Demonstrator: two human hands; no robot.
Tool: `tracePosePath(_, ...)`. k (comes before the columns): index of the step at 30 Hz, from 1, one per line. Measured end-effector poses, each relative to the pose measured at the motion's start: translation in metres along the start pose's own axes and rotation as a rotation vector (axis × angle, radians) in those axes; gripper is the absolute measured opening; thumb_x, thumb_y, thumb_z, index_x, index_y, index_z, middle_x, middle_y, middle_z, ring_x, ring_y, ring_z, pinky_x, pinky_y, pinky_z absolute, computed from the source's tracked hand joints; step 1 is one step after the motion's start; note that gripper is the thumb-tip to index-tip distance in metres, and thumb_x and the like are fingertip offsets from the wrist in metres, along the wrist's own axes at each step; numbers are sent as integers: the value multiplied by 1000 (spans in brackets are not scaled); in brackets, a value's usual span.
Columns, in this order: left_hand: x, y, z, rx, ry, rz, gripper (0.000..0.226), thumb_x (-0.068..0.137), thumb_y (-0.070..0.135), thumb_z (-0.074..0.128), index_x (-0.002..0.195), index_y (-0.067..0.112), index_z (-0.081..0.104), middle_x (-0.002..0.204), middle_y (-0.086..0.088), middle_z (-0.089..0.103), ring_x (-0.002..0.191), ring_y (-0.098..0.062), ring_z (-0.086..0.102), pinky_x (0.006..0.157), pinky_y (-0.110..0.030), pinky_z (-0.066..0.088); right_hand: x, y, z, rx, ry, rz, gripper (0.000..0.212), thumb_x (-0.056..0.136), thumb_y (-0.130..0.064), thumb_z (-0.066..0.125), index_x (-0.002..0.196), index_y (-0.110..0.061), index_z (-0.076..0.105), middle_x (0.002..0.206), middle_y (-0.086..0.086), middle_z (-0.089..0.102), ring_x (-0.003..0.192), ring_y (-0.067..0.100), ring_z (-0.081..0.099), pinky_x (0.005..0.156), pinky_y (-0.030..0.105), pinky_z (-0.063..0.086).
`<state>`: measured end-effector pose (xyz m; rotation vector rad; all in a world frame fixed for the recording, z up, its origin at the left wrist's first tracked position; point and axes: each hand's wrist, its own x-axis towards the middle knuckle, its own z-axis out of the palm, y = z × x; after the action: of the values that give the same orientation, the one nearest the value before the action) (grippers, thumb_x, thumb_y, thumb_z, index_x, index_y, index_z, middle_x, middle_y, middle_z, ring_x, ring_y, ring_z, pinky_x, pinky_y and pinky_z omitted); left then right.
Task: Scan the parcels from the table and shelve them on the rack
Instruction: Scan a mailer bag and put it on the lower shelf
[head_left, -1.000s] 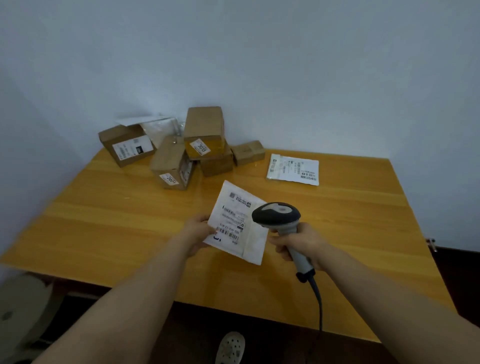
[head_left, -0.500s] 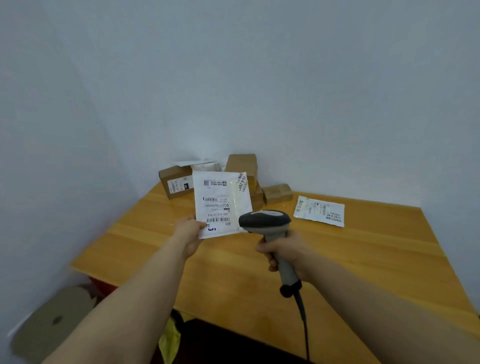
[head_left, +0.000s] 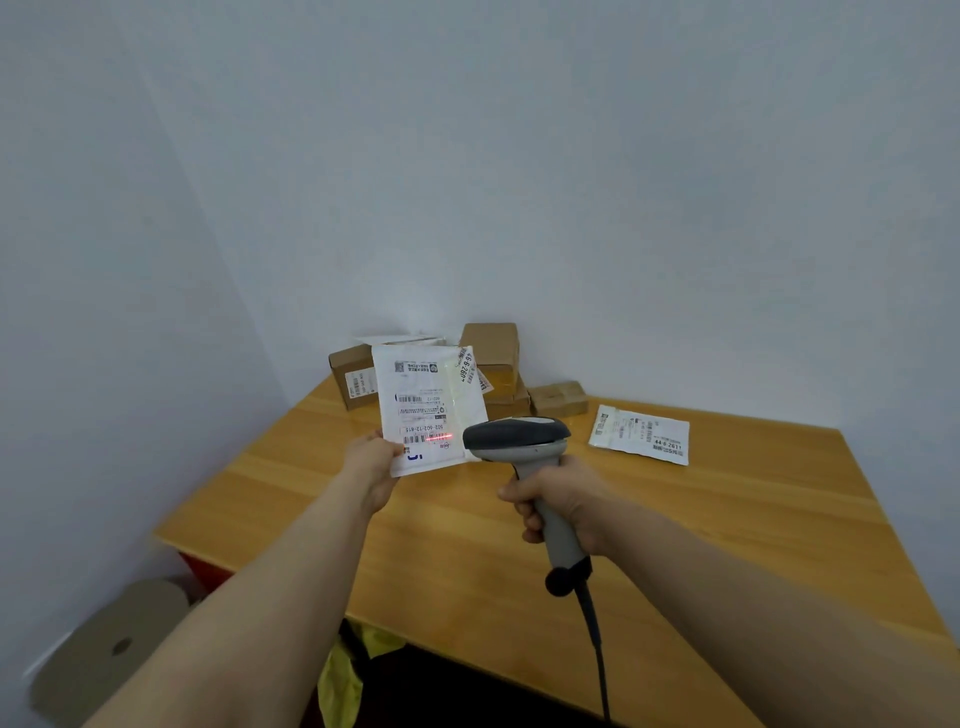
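White labelled parcel (head_left: 428, 408) upright, red scan line.

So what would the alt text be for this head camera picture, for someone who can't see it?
A person's left hand holds up a white parcel bag while the right hand aims a handheld scanner at it, a red line glowing on its barcode label. Behind, on the wooden table, lie cardboard boxes and another white bag.
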<state>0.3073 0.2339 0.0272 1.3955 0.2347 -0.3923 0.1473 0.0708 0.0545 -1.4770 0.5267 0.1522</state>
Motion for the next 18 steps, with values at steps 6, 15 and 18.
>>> tracePosePath(6,-3,4,0,-23,10,8,44,92,-19,35,132,-5,46,132,-24,54,115,-40,55,86,-41,48,-4,-2,1,24,-1,11,17,77,-3,75,67,-6,60,50,4,55,40,13,48,47,26,49)
tracePosePath(15,-22,-4,-18,0,28,21,39,93,-15,38,125,2,50,124,-20,59,97,-33,61,77,-40,54,-13,6,9,103,-19,-4,16,76,-2,77,72,-4,62,53,8,61,41,14,51,48,26,51)
tracePosePath(18,-38,-16,-42,-10,86,14,32,91,-12,45,115,8,54,107,-17,66,82,-25,65,63,-34,53,-11,8,12,140,33,-35,15,76,3,76,80,0,62,60,10,66,42,13,52,46,23,50)
